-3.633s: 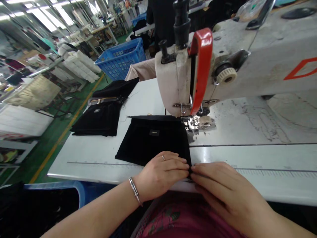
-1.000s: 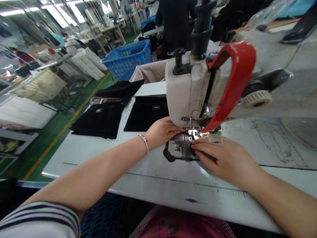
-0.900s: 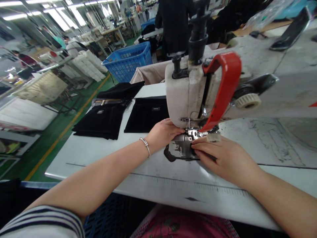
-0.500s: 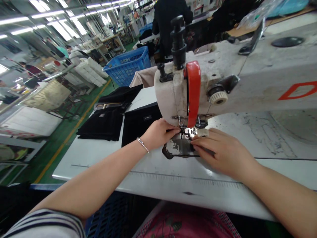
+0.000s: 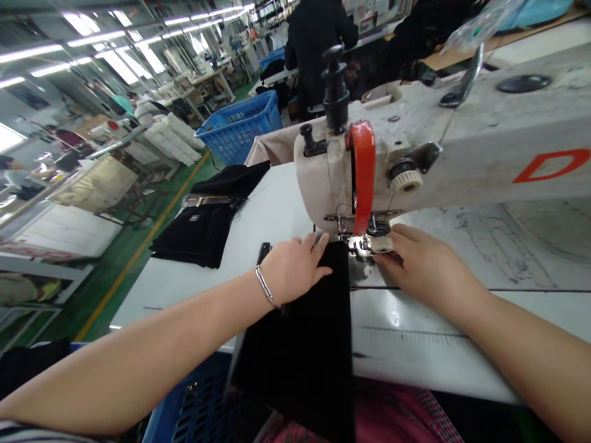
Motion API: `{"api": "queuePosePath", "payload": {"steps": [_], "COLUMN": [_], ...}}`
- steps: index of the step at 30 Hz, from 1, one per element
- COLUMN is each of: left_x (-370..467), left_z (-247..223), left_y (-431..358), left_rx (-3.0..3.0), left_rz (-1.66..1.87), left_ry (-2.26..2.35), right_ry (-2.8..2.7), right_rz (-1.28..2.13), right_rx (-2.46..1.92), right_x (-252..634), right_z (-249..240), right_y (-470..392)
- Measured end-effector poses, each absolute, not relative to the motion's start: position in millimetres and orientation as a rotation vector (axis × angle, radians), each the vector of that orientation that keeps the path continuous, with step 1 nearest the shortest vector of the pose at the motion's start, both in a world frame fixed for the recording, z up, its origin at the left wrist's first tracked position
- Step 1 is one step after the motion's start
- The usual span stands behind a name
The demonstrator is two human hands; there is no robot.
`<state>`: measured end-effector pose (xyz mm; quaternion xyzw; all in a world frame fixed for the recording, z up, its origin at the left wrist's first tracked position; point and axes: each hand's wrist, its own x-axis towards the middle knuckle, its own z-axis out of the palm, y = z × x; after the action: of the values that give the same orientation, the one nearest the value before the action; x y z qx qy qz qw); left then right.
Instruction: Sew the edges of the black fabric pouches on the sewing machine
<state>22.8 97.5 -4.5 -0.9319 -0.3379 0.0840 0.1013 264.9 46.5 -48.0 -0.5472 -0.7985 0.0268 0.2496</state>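
A black fabric panel [image 5: 318,332] runs from beside the presser foot [image 5: 362,246] of the sewing machine [image 5: 323,184] over the table's front edge toward my lap. My left hand [image 5: 295,271], with a silver bracelet at the wrist, lies on the panel's upper part, fingers stretched and thumb apart. Right of the presser foot is my right hand [image 5: 422,264], its thumb and fingers bent close together. Its fingertips are partly hidden by the foot, so what they grip cannot be made out. A small black object [image 5: 265,251] pokes out beyond my left wrist.
Folded black pieces [image 5: 196,231], one with a zipper, are stacked on the table's left. A blue basket [image 5: 242,126] stands behind the table, and another blue crate [image 5: 198,400] is below its front edge. A person in black [image 5: 318,55] is beyond the machine.
The black panel, earlier flat on the table left of the needle, now hangs over the front edge. My left hand has shifted left and down, off the needle area; my right hand moved slightly right.
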Motion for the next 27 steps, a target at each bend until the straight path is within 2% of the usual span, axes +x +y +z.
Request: {"api": "queuePosePath", "payload": {"steps": [2,5,9,14,21,27], "left_x": [24,22,17,20,18,-8], "left_z": [-9,-22,-36,-35,-17,7], "left_y": [91,84,76,84,92,-9], "left_rx": [-2.784,-2.974,-3.127,-3.199,-3.275,-3.296], "left_rz": [0.166,-0.054,-0.258,-0.303,-0.165,0.15], "left_ry": [-0.994,-0.754,-0.781,-0.807,-0.871,-0.745], "right_ry": [-2.149,-2.237,-2.438,-2.43,-2.387,-2.332], "right_rz": [-0.004,-0.071,0.028,0.109,0.164,0.292], "right_rx": [-1.536,-1.394,-1.002,-0.984,-1.123,-1.147], "right_x": [263,260,254,249,250,253], "right_z": [-51,-54,-58,-59,-56,-46], "right_y": [47,43,35,33,35,25]}}
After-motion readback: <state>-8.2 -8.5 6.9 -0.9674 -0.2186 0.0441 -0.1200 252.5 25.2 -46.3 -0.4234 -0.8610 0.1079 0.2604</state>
